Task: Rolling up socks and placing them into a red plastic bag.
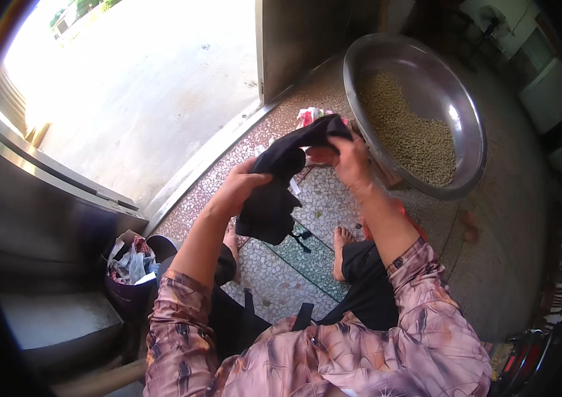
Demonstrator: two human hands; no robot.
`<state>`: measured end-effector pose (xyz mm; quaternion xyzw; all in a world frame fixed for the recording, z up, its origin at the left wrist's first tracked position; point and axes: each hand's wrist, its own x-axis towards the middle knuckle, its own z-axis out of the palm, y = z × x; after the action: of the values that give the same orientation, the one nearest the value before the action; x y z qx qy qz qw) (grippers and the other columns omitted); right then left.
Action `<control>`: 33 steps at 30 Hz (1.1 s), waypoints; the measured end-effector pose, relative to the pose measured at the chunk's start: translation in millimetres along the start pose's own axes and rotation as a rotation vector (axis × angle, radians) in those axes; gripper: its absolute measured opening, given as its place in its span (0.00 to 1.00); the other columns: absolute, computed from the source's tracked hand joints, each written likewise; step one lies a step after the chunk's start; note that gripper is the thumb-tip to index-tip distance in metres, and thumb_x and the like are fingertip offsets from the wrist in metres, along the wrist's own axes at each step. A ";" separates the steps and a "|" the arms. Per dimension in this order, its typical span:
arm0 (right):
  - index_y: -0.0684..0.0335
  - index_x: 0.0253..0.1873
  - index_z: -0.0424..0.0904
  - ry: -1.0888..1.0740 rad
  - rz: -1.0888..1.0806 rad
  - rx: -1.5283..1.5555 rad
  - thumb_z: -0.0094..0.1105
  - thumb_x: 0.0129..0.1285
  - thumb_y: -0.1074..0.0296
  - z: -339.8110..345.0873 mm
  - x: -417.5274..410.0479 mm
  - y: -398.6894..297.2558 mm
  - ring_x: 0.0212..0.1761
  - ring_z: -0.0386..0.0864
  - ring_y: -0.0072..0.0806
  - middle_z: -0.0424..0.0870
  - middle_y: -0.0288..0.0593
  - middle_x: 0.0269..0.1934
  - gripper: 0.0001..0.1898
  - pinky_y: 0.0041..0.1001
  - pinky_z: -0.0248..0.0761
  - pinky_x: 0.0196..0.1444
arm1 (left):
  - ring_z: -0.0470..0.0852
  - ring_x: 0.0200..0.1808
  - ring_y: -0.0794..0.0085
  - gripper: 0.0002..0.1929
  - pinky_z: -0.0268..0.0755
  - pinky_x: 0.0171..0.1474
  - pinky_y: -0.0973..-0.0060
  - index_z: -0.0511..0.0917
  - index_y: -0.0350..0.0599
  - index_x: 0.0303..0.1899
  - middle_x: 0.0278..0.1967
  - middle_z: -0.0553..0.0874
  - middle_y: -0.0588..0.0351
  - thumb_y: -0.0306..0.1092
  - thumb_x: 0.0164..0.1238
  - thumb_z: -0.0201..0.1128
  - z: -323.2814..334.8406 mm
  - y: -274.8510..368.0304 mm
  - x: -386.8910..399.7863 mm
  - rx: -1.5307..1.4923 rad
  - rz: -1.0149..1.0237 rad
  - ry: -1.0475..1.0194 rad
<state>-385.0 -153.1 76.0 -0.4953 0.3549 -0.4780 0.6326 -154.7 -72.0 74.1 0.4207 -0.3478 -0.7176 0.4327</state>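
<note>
A black cloth garment (pixel 271 208) is stretched between my two hands above the floor. My left hand (pixel 249 182) pinches its left side, thumb on top. At its upper right end, my right hand (pixel 344 158) grips the waistband-like edge. A small white tag (pixel 294 186) shows at the garment's edge, and dark cord ends (pixel 302 241) dangle from its lower part. Just beyond my right hand, a pink and white cloth (pixel 311 115) lies partly hidden behind the garment.
A large metal basin (pixel 468 99) holding many pale beans or seeds (pixel 405 129) stands tilted at right. At left is a dark bin (pixel 125 295) with crumpled cloth or paper. An open doorway with a metal threshold (pixel 201 176) lies ahead left. My bare feet rest on the terrazzo floor (pixel 281 293).
</note>
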 end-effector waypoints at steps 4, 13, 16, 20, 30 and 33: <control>0.70 0.49 0.72 0.081 0.210 0.405 0.46 0.61 0.73 -17.4 10.4 -16.0 0.29 0.83 0.45 0.82 0.54 0.36 0.14 0.41 0.81 0.32 | 0.83 0.40 0.70 0.17 0.77 0.44 0.74 0.73 0.37 0.52 0.40 0.82 0.51 0.26 0.61 0.59 -28.6 2.1 -11.8 0.038 -0.072 0.093; 0.71 0.46 0.71 0.307 0.107 0.501 0.48 0.59 0.72 -71.3 22.8 -36.1 0.36 0.82 0.45 0.80 0.55 0.36 0.12 0.45 0.78 0.44 | 0.79 0.45 0.76 0.21 0.71 0.50 0.79 0.73 0.37 0.55 0.43 0.82 0.57 0.29 0.60 0.64 -31.1 -8.4 -14.7 0.470 -0.172 -0.198; 0.71 0.47 0.71 0.276 -0.009 0.486 0.48 0.60 0.72 -73.9 12.7 -41.4 0.40 0.81 0.46 0.79 0.57 0.40 0.12 0.44 0.77 0.48 | 0.80 0.45 0.73 0.22 0.72 0.51 0.76 0.71 0.33 0.56 0.44 0.82 0.52 0.30 0.61 0.63 -29.6 -9.5 -10.9 0.199 -0.164 -0.071; 0.71 0.49 0.71 0.259 -0.080 0.580 0.47 0.61 0.70 -82.8 9.9 -47.0 0.46 0.78 0.46 0.79 0.54 0.44 0.14 0.45 0.73 0.53 | 0.83 0.41 0.70 0.19 0.78 0.46 0.74 0.71 0.32 0.54 0.43 0.82 0.50 0.30 0.63 0.60 -34.6 -4.0 -7.5 -0.075 -0.133 -0.009; 0.65 0.45 0.75 0.242 -0.207 0.675 0.48 0.59 0.63 -92.6 6.5 -56.0 0.46 0.78 0.45 0.81 0.47 0.41 0.14 0.45 0.67 0.55 | 0.85 0.37 0.66 0.15 0.80 0.41 0.70 0.73 0.34 0.49 0.40 0.83 0.48 0.29 0.62 0.59 -47.8 -6.5 2.4 -0.370 -0.132 -0.003; 0.64 0.43 0.74 0.376 -0.179 0.691 0.47 0.59 0.64 -77.0 -0.1 -63.5 0.32 0.78 0.41 0.80 0.48 0.34 0.12 0.41 0.70 0.46 | 0.85 0.35 0.64 0.14 0.80 0.40 0.68 0.73 0.35 0.47 0.38 0.83 0.49 0.24 0.58 0.58 -59.4 -8.2 1.4 -0.384 0.003 0.143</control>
<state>-472.2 -178.5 117.5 -0.1864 0.2385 -0.7046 0.6417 -104.1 -78.1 42.6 0.3797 -0.1735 -0.7385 0.5294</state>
